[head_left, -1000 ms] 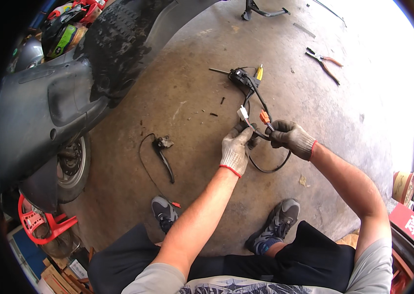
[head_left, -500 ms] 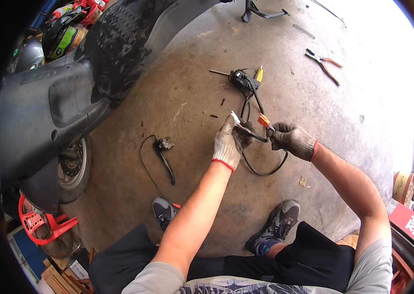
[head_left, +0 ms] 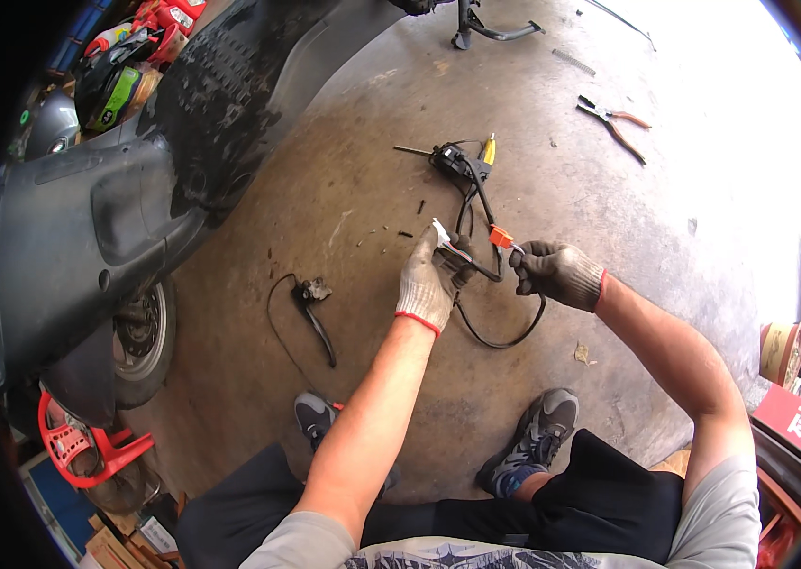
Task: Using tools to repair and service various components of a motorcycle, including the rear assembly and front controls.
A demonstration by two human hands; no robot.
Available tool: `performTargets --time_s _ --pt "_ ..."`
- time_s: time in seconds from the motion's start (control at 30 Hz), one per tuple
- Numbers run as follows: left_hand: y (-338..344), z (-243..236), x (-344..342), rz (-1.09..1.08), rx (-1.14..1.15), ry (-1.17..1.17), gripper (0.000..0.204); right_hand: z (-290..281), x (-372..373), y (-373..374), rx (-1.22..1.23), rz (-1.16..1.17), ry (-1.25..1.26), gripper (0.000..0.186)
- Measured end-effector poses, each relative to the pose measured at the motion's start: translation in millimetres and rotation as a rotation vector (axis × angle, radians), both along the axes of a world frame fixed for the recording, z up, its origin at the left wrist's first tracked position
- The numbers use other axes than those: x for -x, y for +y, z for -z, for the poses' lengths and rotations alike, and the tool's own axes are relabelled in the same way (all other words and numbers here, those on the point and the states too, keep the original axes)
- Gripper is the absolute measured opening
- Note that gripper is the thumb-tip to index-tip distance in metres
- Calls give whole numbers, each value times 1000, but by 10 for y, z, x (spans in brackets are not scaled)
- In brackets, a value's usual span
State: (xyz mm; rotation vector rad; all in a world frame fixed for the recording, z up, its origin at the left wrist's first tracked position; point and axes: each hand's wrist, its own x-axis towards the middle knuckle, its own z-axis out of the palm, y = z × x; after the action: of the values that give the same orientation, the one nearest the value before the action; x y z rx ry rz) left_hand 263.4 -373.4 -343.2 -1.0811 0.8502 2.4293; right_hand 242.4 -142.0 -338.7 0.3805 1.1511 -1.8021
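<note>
Both my hands wear white knit work gloves with dark, soiled fingers and red cuffs. My left hand (head_left: 431, 280) is closed on wires ending in a white connector (head_left: 440, 230), which sticks up past the thumb. My right hand (head_left: 560, 273) pinches the wires just below an orange connector (head_left: 501, 237). The two connectors are apart. A black cable (head_left: 514, 341) loops below the hands, and black cables run up to a black handlebar switch unit (head_left: 457, 161) on the concrete floor, with a thin metal rod and a yellow-handled tool (head_left: 489, 152) beside it.
Pliers (head_left: 612, 125) with orange-brown handles and a spring (head_left: 573, 63) lie at the upper right. Left of my hands is a brake lever (head_left: 313, 313) with a thin cable. A dark scooter body (head_left: 88, 237) fills the left side. My shoes (head_left: 538, 436) flank the work.
The view has shifted slightly, so floor items sit a little further left. The orange connector has turned to lie more level. Both hands keep their grip on the wires.
</note>
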Motion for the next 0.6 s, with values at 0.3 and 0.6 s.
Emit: performTargets --time_s 0.3,0.6 --pt "-67 107 7 -20 9 64 26 33 0 10 7 5 -12 20" --pt "-88 -25 39 5 156 89 21 -1 12 17 16 -10 4 15"
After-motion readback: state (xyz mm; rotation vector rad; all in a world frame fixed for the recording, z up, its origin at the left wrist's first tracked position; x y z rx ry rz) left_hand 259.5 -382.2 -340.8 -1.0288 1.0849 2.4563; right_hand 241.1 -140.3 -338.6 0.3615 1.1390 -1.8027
